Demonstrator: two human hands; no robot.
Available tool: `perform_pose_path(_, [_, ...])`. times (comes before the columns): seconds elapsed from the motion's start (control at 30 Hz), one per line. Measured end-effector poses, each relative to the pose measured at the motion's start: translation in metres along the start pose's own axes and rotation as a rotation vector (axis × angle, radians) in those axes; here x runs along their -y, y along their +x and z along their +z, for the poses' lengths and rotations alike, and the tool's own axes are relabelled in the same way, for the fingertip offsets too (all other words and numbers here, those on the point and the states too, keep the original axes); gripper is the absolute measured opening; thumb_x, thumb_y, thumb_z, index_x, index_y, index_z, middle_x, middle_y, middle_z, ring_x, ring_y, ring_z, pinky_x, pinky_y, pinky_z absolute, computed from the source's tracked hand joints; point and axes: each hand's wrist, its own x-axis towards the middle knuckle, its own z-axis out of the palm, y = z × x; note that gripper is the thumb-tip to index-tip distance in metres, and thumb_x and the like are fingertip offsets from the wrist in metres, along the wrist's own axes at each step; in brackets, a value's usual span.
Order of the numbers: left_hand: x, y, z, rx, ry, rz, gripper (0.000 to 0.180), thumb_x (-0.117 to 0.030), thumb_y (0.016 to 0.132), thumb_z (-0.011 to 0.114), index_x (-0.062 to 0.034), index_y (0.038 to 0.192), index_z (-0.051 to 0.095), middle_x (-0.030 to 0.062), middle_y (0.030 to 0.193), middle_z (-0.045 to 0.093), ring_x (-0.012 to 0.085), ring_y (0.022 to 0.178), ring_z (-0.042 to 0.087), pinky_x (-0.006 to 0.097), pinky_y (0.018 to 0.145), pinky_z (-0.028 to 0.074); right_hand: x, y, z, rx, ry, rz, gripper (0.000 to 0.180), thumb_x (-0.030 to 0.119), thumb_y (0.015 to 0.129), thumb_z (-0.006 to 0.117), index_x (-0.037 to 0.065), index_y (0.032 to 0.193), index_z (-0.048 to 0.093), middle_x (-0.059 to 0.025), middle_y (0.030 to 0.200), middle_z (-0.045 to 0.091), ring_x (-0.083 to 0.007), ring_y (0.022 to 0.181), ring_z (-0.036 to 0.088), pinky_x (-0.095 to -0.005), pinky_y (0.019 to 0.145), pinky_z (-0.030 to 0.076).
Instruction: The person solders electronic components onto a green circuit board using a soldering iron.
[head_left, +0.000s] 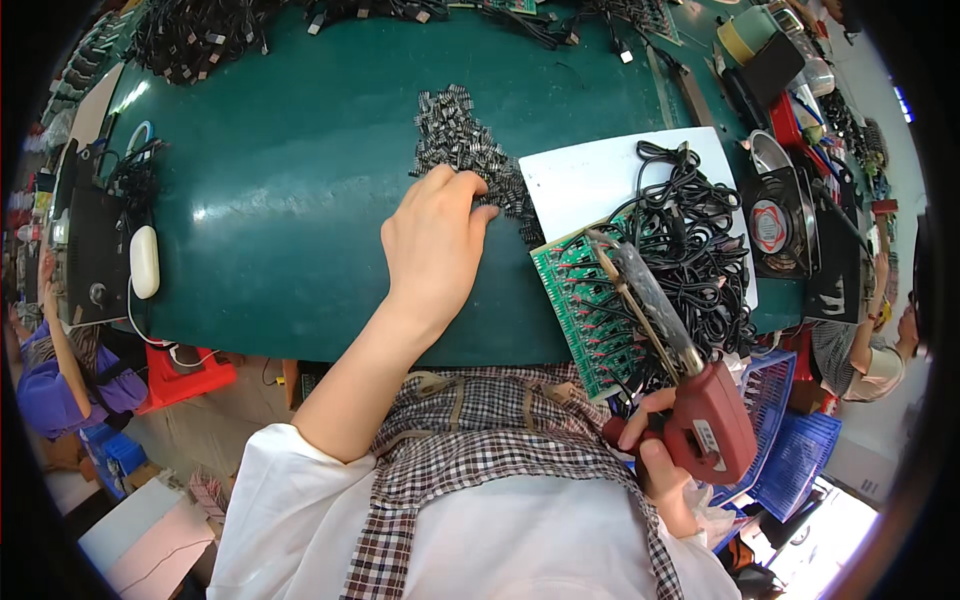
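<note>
My left hand (436,235) is at the near edge of a pile of small dark ribbed parts (460,135) on the green tabletop. Its fingers are curled in toward the thumb; whatever lies between the tips is hidden. In my right hand (662,470) is a dark red soldering gun (712,425), gripped by its handle, its long metal barrel slanting up and left. The tip end hangs over a green circuit board panel (575,300). Red and black wires run along the panel, joined to a heap of black cables (690,250). A white board (570,165) lies under them.
Bundles of black cables (200,35) line the far edge. A black box (95,240) and a white oval case (144,262) stand at left. At right are a small fan (775,225) and blue baskets (795,465). Other people sit at both sides.
</note>
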Motion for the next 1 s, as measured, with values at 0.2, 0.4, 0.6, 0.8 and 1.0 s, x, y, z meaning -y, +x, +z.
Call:
perform_pose_path(0.2, [0.01,-0.007,-0.01,0.041,0.015,0.101,0.008,-0.005,0.074,0.06,-0.0025,0.081,0.058,0.0084,0.077,0.056,0.0243,0.067,0.056,0.033,0.061,0.044,-0.01,0.008,0.003,-0.039,0.058,0.044,0.058,0.019,0.074,0.067,-0.006,0.116,0.035,-0.0161,0.098,0.052,-0.0181,0.056,0.053,-0.0251,0.05,0.044])
perform_pose_path(0.4, [0.021,-0.019,-0.024,0.066,0.04,0.136,0.013,-0.004,0.072,0.061,0.0004,0.084,0.058,0.0104,0.074,0.054,0.0223,0.065,0.055,0.032,0.06,0.043,-0.018,0.009,-0.008,0.143,0.135,-0.001,0.053,0.001,0.075,0.062,0.0,0.122,0.038,-0.0166,0.111,0.052,-0.0174,0.069,0.055,-0.0265,0.061,0.047])
perform_pose_path(0.6, [0.012,-0.015,-0.028,0.164,-0.133,-0.054,0.014,-0.001,0.069,0.063,0.0013,0.082,0.058,0.0084,0.068,0.051,0.0184,0.06,0.052,0.029,0.057,0.041,-0.016,0.013,-0.005,0.13,0.161,-0.011,0.053,0.001,0.075,0.062,-0.001,0.122,0.038,-0.0186,0.108,0.053,-0.0175,0.068,0.055,-0.0269,0.059,0.047])
perform_pose_path(0.8, [0.011,-0.008,-0.031,0.214,-0.159,0.016,0.011,0.003,0.069,0.062,0.0019,0.08,0.059,0.008,0.071,0.056,0.0141,0.061,0.055,0.025,0.058,0.044,-0.011,0.014,-0.001,0.02,0.04,0.047,0.067,0.022,0.075,0.068,-0.007,0.123,0.029,-0.0187,0.097,0.054,-0.0176,0.05,0.051,-0.0248,0.045,0.042])
perform_pose_path(1.0, [0.001,-0.021,-0.024,0.461,-1.05,-0.463,0.006,0.004,0.076,0.06,0.0054,0.082,0.062,0.0098,0.077,0.063,0.0149,0.072,0.063,0.021,0.065,0.049,-0.01,0.013,-0.001,0.026,0.019,0.099,0.069,0.024,0.075,0.068,-0.006,0.123,0.028,-0.0187,0.097,0.054,-0.0165,0.049,0.05,-0.0239,0.044,0.041])
